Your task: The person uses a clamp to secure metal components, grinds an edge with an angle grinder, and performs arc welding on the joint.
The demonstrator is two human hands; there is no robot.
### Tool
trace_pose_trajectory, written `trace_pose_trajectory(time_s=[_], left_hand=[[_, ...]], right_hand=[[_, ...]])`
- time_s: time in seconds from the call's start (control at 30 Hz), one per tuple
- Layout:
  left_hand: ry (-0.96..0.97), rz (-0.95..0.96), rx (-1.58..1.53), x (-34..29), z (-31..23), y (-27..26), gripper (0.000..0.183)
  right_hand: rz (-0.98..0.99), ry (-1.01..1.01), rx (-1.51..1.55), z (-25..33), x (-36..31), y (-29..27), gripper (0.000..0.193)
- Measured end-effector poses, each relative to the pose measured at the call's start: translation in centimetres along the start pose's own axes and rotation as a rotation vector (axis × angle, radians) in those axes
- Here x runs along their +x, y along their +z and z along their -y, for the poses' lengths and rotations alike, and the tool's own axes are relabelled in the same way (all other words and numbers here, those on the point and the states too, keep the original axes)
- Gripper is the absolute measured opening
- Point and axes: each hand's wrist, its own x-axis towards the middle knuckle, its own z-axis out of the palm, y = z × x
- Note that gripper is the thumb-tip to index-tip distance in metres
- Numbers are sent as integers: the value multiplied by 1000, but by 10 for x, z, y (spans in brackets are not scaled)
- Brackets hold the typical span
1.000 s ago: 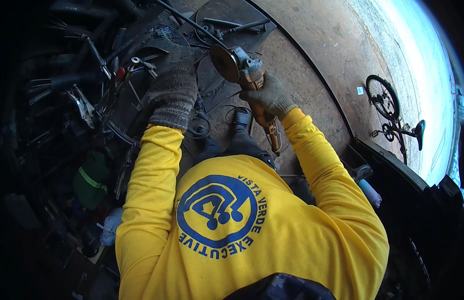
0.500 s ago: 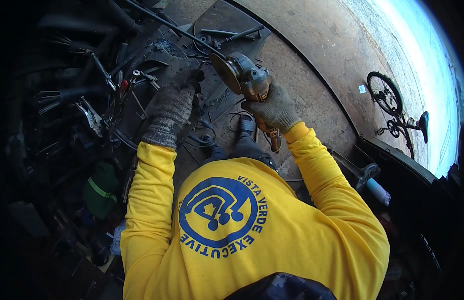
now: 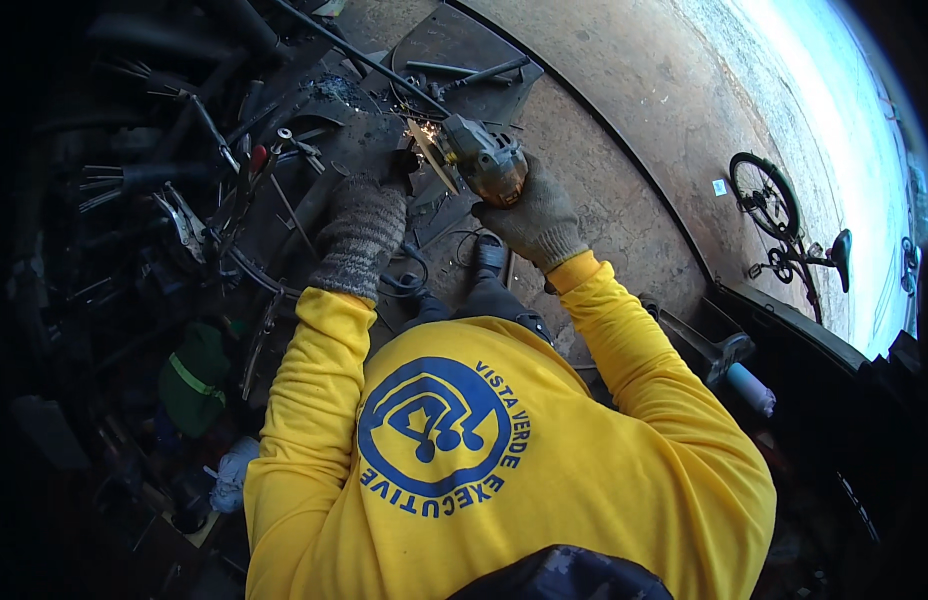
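My right hand, in a grey-brown work glove, grips an angle grinder by its body. The grinder's disc is tilted nearly edge-on, and orange sparks fly at its upper end. My left hand, in a striped grey knit glove, is closed round a small dark metal piece just left of the disc. Most of that piece is hidden by the glove and shadow, so its kind does not show. Where exactly the disc touches is hard to make out.
Metal rods lie on a dark plate beyond the grinder. Locking pliers and other tools crowd the left. A cable loops near my feet. A bicycle is at the right, a light-blue bottle nearer.
The grinder has tilted, its disc turning from face-on to nearly edge-on, and sparks have appeared. My left hand has shifted right and slightly down with the metal piece.
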Motion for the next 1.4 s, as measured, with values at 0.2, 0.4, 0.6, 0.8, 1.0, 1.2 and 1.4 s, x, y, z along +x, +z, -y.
trace_pose_trajectory(time_s=[0.2,0.4,0.6,0.8,1.0,1.2,1.4], left_hand=[[-6,-64,-211,1,14,-6,52],[27,-51,-185,5,21,0,53],[24,-103,4,-1,14,-3,58],[162,-177,306,-4,16,-6,54],[65,-201,101,-6,4,-4,46],[305,-305,-21,3,24,-2,32],[250,-179,-434,5,30,5,29]], right_hand=[[13,77,-37,4,1,2,83],[12,70,-2,10,-4,0,79],[-5,52,-66,14,-4,1,77],[3,80,-92,19,-6,-3,76],[3,69,-97,17,-6,2,77],[-11,103,-99,19,-7,-1,77],[-28,89,-36,15,-8,1,78]])
